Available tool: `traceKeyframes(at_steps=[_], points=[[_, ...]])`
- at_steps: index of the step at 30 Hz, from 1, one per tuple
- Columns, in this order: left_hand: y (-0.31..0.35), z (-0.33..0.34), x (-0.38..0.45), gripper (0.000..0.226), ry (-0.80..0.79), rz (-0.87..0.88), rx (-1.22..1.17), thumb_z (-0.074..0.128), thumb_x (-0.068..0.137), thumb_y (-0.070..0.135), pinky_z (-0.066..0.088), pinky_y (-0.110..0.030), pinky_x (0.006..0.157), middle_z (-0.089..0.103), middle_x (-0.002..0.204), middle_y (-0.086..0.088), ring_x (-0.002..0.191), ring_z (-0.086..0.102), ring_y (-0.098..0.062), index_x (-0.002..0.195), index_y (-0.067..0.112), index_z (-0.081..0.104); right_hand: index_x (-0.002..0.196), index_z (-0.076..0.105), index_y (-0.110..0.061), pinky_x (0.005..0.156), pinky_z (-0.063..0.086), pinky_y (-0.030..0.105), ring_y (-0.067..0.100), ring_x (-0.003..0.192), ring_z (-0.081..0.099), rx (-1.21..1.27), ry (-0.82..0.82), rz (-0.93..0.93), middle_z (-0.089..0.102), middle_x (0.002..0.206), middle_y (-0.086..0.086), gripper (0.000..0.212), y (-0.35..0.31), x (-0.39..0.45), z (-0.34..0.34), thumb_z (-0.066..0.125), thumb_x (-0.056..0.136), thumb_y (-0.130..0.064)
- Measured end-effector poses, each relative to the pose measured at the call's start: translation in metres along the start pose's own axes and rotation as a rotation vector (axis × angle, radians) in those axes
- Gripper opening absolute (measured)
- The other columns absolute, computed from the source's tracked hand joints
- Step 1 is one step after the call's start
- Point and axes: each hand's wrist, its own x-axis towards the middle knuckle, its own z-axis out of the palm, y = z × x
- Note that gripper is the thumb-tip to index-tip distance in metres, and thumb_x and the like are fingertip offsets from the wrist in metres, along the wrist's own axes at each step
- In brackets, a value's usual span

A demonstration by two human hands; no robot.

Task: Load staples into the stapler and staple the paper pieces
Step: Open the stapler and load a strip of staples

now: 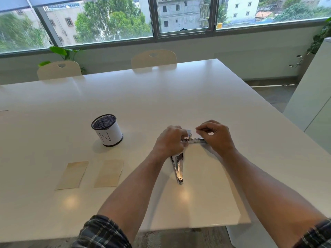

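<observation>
A metal stapler (178, 169) lies swung wide open on the white table (161, 97). One arm points toward me and the other (197, 140) runs to the right. My left hand (170, 140) grips the stapler at its hinge. Beside it is a small staple box (189, 131), partly hidden by the fingers. My right hand (215, 136) has its fingertips pinched together over the right arm of the stapler; what they pinch is too small to make out. Two beige paper pieces (72, 175) (109, 173) lie flat side by side at the left.
A black mesh pen cup (107, 130) with a white label stands left of my hands. Two chairs (154, 59) (59, 69) are at the table's far side under the windows. A white cabinet (311, 104) stands at the right. The table's near edge is close to my elbows.
</observation>
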Motion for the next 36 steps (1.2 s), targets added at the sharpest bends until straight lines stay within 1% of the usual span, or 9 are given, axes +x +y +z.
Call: traceKeyframes(at_steps=[6, 11, 17, 21, 23, 26, 29, 32, 36], points=[[0.003, 0.008, 0.001, 0.019, -0.017, 0.036, 0.043, 0.069, 0.086, 0.009, 0.051, -0.042, 0.091, 0.063, 0.103, -0.007, 0.103, 0.059, -0.029, 0.104, 0.010, 0.073, 0.089, 0.082, -0.003, 0.075, 0.057, 0.019, 0.015, 0.077, 0.072, -0.011, -0.054, -0.069, 0.075, 0.090, 0.007, 0.013, -0.012, -0.012, -0.002, 0.084, 0.080, 0.005], [0.001, 0.008, -0.002, 0.020, 0.005, 0.033, 0.024, 0.066, 0.088, 0.007, 0.048, -0.043, 0.096, 0.062, 0.107, -0.008, 0.105, 0.058, -0.030, 0.108, 0.009, 0.068, 0.090, 0.080, 0.000, 0.078, 0.060, 0.023, 0.020, 0.082, 0.074, -0.018, -0.030, -0.125, 0.076, 0.092, 0.010, 0.012, -0.018, -0.020, -0.005, 0.082, 0.080, 0.007], [0.001, 0.007, -0.011, 0.032, 0.117, 0.111, -0.029, 0.061, 0.089, -0.007, 0.052, -0.048, 0.087, 0.069, 0.112, -0.013, 0.102, 0.063, -0.037, 0.119, 0.006, 0.062, 0.090, 0.080, 0.002, 0.081, 0.060, 0.025, 0.019, 0.085, 0.075, -0.013, 0.010, -0.161, 0.077, 0.093, 0.011, 0.011, -0.021, -0.024, -0.005, 0.082, 0.081, 0.006], [0.003, 0.002, -0.017, 0.062, 0.151, 0.191, 0.000, 0.065, 0.090, -0.007, 0.055, -0.043, 0.076, 0.069, 0.105, -0.010, 0.094, 0.062, -0.031, 0.141, 0.023, 0.047, 0.093, 0.080, 0.002, 0.082, 0.058, 0.024, 0.019, 0.087, 0.074, -0.033, 0.010, -0.214, 0.077, 0.095, 0.011, 0.010, -0.021, -0.025, -0.005, 0.080, 0.084, 0.007], [0.005, 0.000, -0.019, 0.062, 0.176, 0.212, 0.014, 0.067, 0.089, -0.006, 0.057, -0.045, 0.071, 0.068, 0.100, -0.009, 0.090, 0.062, -0.032, 0.135, 0.029, 0.045, 0.092, 0.079, 0.003, 0.080, 0.058, 0.025, 0.020, 0.085, 0.073, -0.033, 0.008, -0.216, 0.076, 0.094, 0.012, 0.009, -0.021, -0.026, -0.004, 0.079, 0.084, 0.007], [0.006, -0.002, -0.021, 0.052, 0.205, 0.221, 0.034, 0.070, 0.089, -0.002, 0.057, -0.048, 0.069, 0.071, 0.100, -0.010, 0.089, 0.065, -0.036, 0.122, 0.027, 0.041, 0.091, 0.079, 0.003, 0.078, 0.060, 0.030, 0.022, 0.082, 0.073, -0.024, 0.012, -0.185, 0.075, 0.093, 0.013, 0.009, -0.023, -0.027, -0.005, 0.080, 0.083, 0.007], [0.005, -0.002, -0.023, 0.050, 0.238, 0.232, 0.056, 0.072, 0.090, 0.002, 0.056, -0.043, 0.064, 0.073, 0.102, -0.010, 0.087, 0.066, -0.037, 0.118, 0.025, 0.039, 0.091, 0.079, 0.001, 0.079, 0.061, 0.032, 0.022, 0.082, 0.073, -0.034, 0.029, -0.146, 0.077, 0.092, 0.011, 0.013, -0.026, -0.026, -0.005, 0.079, 0.082, 0.010], [0.005, -0.001, -0.025, 0.048, 0.279, 0.242, 0.061, 0.074, 0.089, 0.005, 0.046, -0.034, 0.059, 0.073, 0.099, -0.008, 0.083, 0.065, -0.035, 0.116, 0.024, 0.039, 0.091, 0.080, -0.001, 0.077, 0.060, 0.030, 0.021, 0.080, 0.072, -0.046, 0.011, -0.130, 0.078, 0.091, 0.009, 0.012, -0.029, -0.024, -0.005, 0.081, 0.081, 0.007], [0.006, -0.002, -0.027, 0.048, 0.301, 0.271, 0.072, 0.074, 0.089, 0.004, 0.044, -0.032, 0.059, 0.073, 0.096, -0.009, 0.081, 0.064, -0.035, 0.116, 0.023, 0.039, 0.092, 0.082, -0.002, 0.077, 0.057, 0.021, 0.021, 0.081, 0.073, -0.070, -0.025, -0.149, 0.078, 0.092, 0.009, 0.012, -0.031, -0.021, -0.005, 0.083, 0.081, 0.002]])
